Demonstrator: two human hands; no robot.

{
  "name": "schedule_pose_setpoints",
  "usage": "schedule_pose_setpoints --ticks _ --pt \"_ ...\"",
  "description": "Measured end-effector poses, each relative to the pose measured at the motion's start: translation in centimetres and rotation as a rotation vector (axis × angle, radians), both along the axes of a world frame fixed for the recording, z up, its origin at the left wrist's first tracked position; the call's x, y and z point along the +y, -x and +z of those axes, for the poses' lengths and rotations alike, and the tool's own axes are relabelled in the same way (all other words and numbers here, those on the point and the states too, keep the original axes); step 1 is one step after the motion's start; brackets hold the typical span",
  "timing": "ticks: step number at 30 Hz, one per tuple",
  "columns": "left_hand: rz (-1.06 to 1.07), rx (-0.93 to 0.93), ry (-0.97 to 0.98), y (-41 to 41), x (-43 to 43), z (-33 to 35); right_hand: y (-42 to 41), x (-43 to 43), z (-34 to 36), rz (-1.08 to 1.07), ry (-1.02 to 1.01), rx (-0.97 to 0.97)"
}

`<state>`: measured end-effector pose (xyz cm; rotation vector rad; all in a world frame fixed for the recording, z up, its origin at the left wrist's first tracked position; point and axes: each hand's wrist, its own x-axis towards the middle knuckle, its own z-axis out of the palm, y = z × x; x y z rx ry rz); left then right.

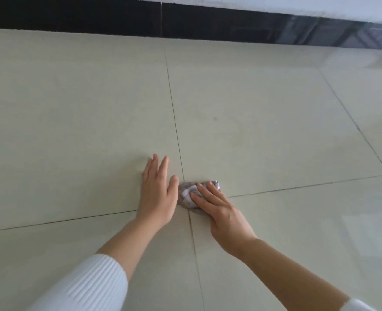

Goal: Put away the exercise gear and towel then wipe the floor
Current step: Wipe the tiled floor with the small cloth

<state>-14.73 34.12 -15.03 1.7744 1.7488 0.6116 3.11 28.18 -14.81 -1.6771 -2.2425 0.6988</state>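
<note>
A white ribbed knit sleeve [82,286] covers the left arm, fine ridges running lengthwise, its cuff ending partway along the forearm. A sliver of matching white sleeve [358,305] shows on the right arm; the left hand [157,194] and right hand [224,213] are bare.

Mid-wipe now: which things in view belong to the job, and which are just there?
Belongs to the job:
- cloth, pressed to the floor by the right hand
- left hand, flat on the tile beside it
- floor
- small dark spot beyond the cloth, likely still to wipe

Just there:
- dark skirting
- white wall
</note>
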Motion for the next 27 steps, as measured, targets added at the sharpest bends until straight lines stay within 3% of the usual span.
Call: schedule_pose_setpoints --ticks 3,6,10,16,22,27 --pt "-0.081 0.19 -0.107 7.7 -2.5 -1.2 3.4 -4.4 -0.1 -0.053 0.008 0.005" --pt "-0.08 0.327 -0.092 13.7 -3.8 -2.0 6.9 -8.4 -0.2 -0.139 0.033 0.017" --pt "-0.144 0.371 -0.05 15.1 -4.0 -2.1 10.5 -12.7 0.3 -0.14 0.044 -0.03" --pt "-0.252 0.436 0.011 16.1 -3.9 -2.4 10.8 -13.3 1.0 0.07 0.0 -0.162" --pt "-0.249 0.462 -0.005 16.2 -3.8 -3.0 3.3 -5.1 1.1 -0.436 0.054 -0.164" --pt "-0.277 0.428 0.054 16.4 -3.6 -2.5 3.1 3.2 1.1 -0.673 0.131 -0.235"
